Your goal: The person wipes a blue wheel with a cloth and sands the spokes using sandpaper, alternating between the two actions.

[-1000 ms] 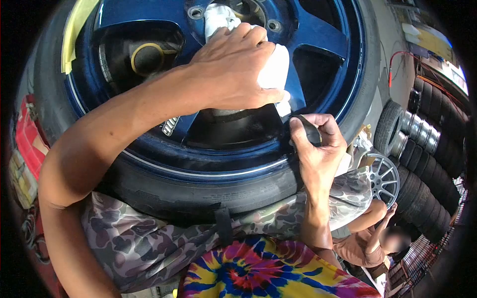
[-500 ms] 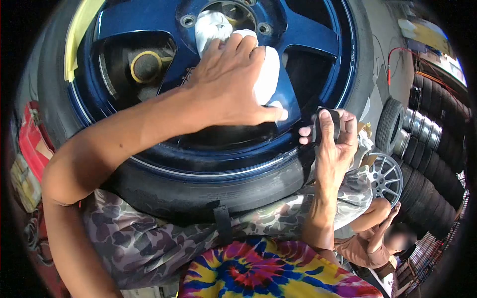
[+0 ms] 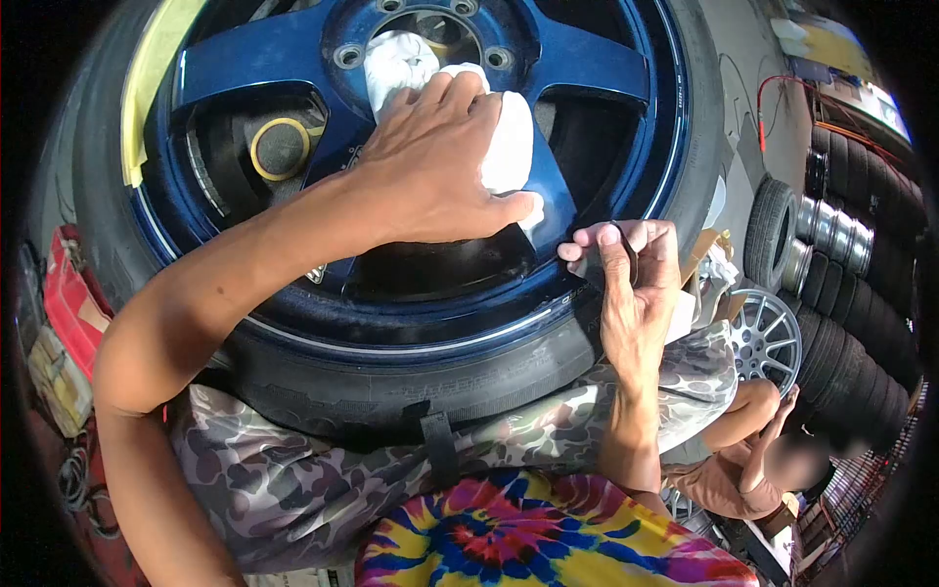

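Note:
A blue wheel (image 3: 599, 61) with a black tyre (image 3: 430, 383) lies in front of me. Bunched under my left hand (image 3: 425, 161) is a white cloth (image 3: 510, 147), pressed against the spoke below the hub. The thumb of that hand lies along the cloth's lower edge, near the spoke's outer end. At the lower right of the wheel, my right hand (image 3: 634, 279) pinches a small, bent dark sheet that looks like sandpaper (image 3: 591, 268) between thumb and fingers. Its fingertips are right at the spoke's outer end, by the rim.
Yellow tape (image 3: 147, 103) runs along the wheel's left edge. A yellow-ringed round object (image 3: 281, 149) shows through a spoke opening. On the right are a silver wheel (image 3: 766, 338), a loose tyre (image 3: 771, 235), stacked tyres and a crouching person (image 3: 748, 470). A red item (image 3: 73, 293) is at left.
My right hand has moved left with the sandpaper, from beside the rim to the spoke's end. My left hand keeps the cloth on the spoke; the view has shifted slightly.

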Tool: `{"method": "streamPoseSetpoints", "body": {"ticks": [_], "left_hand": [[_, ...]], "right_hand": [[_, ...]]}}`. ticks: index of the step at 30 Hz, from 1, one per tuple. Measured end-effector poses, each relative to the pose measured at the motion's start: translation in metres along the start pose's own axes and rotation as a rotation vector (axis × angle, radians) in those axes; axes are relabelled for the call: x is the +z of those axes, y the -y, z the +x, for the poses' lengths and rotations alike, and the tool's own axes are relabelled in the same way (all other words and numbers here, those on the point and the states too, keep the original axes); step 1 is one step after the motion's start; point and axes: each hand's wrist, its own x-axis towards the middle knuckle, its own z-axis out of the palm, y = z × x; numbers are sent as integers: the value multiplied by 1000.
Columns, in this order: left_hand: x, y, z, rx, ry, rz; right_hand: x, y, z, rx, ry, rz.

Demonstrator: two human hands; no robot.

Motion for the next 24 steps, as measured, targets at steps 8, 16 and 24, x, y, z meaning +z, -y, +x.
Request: {"method": "streamPoseSetpoints", "body": {"ticks": [8,16,24], "left_hand": [[-5,-15,-1,6,-20,49],[-11,9,16,7,109,-49],[-13,7,14,6,118,-15]], "right_hand": [[-13,-6,6,-417,115,-495],[-20,-6,0,-509,85,-706],[-10,-15,-11,-564,171,-759]]}}
